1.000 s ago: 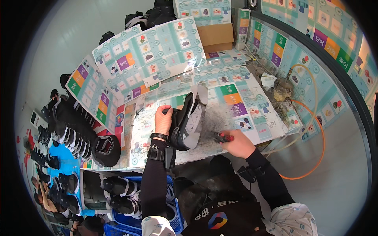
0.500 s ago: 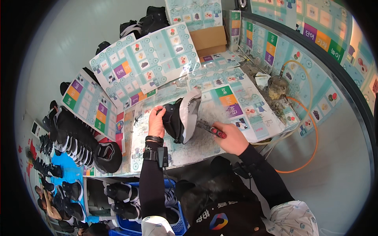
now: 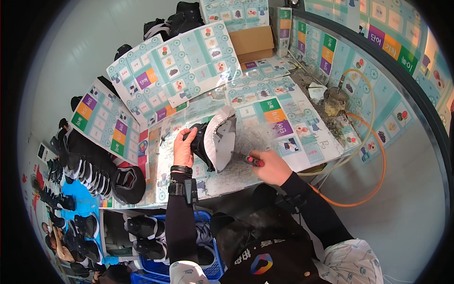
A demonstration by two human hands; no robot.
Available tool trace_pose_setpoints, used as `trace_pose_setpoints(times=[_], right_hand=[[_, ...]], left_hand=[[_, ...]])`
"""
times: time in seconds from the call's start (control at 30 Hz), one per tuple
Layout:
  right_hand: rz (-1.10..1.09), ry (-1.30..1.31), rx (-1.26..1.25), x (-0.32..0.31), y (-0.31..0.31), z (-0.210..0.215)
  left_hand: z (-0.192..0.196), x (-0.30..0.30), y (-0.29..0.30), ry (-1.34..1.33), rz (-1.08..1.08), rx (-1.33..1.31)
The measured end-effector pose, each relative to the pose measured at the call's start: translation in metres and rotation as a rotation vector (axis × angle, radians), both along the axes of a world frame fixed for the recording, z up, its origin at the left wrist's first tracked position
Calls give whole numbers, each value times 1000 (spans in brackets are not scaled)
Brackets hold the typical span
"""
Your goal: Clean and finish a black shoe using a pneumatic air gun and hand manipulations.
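Grasped in the left hand [image 3: 183, 147] is a black shoe [image 3: 208, 142], tipped on its side so that its pale grey sole [image 3: 222, 137] is turned toward the right. Its upper is wrapped by the grip of that hand, and the shoe is held just above the middle of the surface [image 3: 265, 156], which is covered with colourful printed sheets. A small red-handled tool [image 3: 254, 162] is clenched in the right hand [image 3: 270, 166], its tip pointed left at the lower edge of the sole, just beside it. More black shoes [image 3: 90, 170] are lined up to the left, and others are packed in a blue crate [image 3: 208, 265] near the person. An orange hose [image 3: 373, 180] is curved across the floor on the right.
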State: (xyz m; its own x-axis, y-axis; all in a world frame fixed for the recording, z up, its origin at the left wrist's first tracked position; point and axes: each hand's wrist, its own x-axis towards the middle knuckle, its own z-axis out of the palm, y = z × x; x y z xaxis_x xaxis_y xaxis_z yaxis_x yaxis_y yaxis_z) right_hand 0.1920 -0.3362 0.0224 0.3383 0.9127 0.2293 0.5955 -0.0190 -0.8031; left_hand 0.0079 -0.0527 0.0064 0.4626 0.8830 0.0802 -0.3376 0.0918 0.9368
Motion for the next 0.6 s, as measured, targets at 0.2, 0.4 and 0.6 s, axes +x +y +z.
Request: trace_pose_setpoints(times=[0.2,0.4,0.6], right_hand=[[-55,-32,-33,8,-3,2],[-65,71,13,4,-11,1],[-5,194,-68,21,-26,28]], left_hand=[[3,1,-7,17,8,-6],[0,8,-16,-364,77,-109],[-15,-5,1,-38,-180,80]])
